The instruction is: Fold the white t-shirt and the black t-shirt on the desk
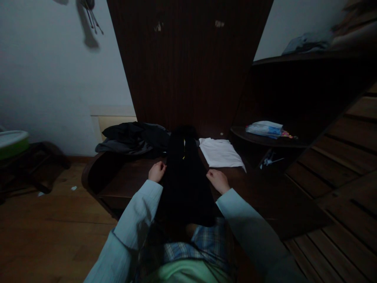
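Note:
A black garment (187, 188) lies lengthwise over the dark wooden surface, its near end hanging toward my lap. A thin yellow line (184, 149) shows near its far end. My left hand (157, 171) is closed at the garment's left edge, and my right hand (218, 180) is closed at its right edge, about level with the left. Both appear to pinch the cloth, though the fingertips are partly hidden. Just beyond my right hand sits a folded white cloth (220, 153). Dark, crumpled clothes (132, 137) are heaped beyond my left hand.
A tall dark wooden panel (188, 70) rises behind the surface. On the right, a small shelf (265, 140) holds a plastic packet (265, 128), and slatted wood (347, 165) stands beyond. A green-and-white basin (13, 143) rests on a stand at far left.

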Demonstrator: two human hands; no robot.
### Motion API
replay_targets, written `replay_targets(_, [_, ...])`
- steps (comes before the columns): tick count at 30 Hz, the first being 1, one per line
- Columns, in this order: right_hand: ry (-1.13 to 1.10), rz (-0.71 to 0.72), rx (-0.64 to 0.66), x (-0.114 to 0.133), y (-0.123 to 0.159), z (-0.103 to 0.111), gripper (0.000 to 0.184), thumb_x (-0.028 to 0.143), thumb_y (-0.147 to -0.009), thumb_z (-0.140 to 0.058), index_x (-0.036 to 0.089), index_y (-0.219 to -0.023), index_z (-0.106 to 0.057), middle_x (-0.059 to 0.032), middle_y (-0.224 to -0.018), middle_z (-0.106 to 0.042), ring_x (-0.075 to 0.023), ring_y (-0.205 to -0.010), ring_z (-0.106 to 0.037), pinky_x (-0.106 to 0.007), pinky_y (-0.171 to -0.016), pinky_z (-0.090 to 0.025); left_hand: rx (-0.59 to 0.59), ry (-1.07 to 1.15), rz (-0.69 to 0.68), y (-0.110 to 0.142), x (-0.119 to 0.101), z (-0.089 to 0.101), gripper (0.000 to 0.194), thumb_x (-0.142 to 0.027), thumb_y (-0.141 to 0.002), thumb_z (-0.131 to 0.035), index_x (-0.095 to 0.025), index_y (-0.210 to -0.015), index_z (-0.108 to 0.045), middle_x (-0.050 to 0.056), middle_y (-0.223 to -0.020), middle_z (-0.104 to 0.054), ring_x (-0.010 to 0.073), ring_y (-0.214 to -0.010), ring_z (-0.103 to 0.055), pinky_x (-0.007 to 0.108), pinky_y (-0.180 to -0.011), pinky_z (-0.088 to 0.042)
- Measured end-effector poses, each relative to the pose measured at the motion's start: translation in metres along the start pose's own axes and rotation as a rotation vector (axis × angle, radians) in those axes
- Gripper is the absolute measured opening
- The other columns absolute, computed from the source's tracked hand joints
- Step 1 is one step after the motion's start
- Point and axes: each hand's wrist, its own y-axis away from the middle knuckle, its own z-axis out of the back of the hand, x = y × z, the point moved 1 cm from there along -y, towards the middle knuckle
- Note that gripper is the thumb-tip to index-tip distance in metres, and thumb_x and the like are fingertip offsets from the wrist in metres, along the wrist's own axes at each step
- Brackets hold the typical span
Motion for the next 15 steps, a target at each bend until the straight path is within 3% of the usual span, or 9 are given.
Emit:
replay_targets(3, [-0.031,0.024,-0.009,-0.002,0.005,0.001,0.032,0.028,-0.082,-0.037,0.019,-0.055,-0.052,-0.0022,-0.063,-0.060,-0.0134,-0.060,-0.052,-0.024,-0.053,-0.026,-0.015,-0.022,-0.006,0.006,-0.001,0.000,0.021,-0.031,-0.080,-0.041,-0.019,-0.067,-0.051,0.003,-0.073,-0.057,0.0148,-0.073,-0.052,0.024,-0.062,-0.035])
replay_targets(6, [-0.090,0.165,0.000,-0.005,0.013,-0.001,0.039,0.041,-0.081,-0.040,0.019,-0.049,-0.046,-0.0003,-0.054,-0.053,-0.0119,-0.053,-0.048,-0.023,-0.052,-0.027,-0.017,-0.072,-0.075,0.023,-0.002,-0.001,0.032,-0.042,-0.079,-0.041,-0.019,-0.058,-0.048,0.003,-0.069,-0.054,0.0169,-0.073,-0.051,0.026,-0.063,-0.035])
replay_targets(10, [-0.154,0.334,0.019,-0.008,0.020,-0.002,0.036,0.039,-0.078,-0.043,0.019,-0.048,-0.041,0.0011,-0.053,-0.047,-0.0110,-0.053,-0.044,-0.023,-0.054,-0.028,0.017,-0.047,-0.188,0.046,0.001,-0.001,0.038,-0.048,-0.077,-0.042,-0.019,-0.053,-0.044,0.002,-0.065,-0.050,0.0169,-0.070,-0.049,0.027,-0.063,-0.035])
replay_targets(15, [-0.338,0.262,0.084,-0.012,0.019,-0.002,0.037,0.040,-0.078,-0.039,0.019,-0.048,-0.038,0.0032,-0.048,-0.040,-0.0101,-0.049,-0.039,-0.023,-0.050,-0.027,0.064,0.028,-0.251,0.052,0.006,-0.002,0.038,-0.041,-0.080,-0.037,-0.019,-0.050,-0.043,0.001,-0.060,-0.048,0.0153,-0.067,-0.047,0.027,-0.067,-0.035])
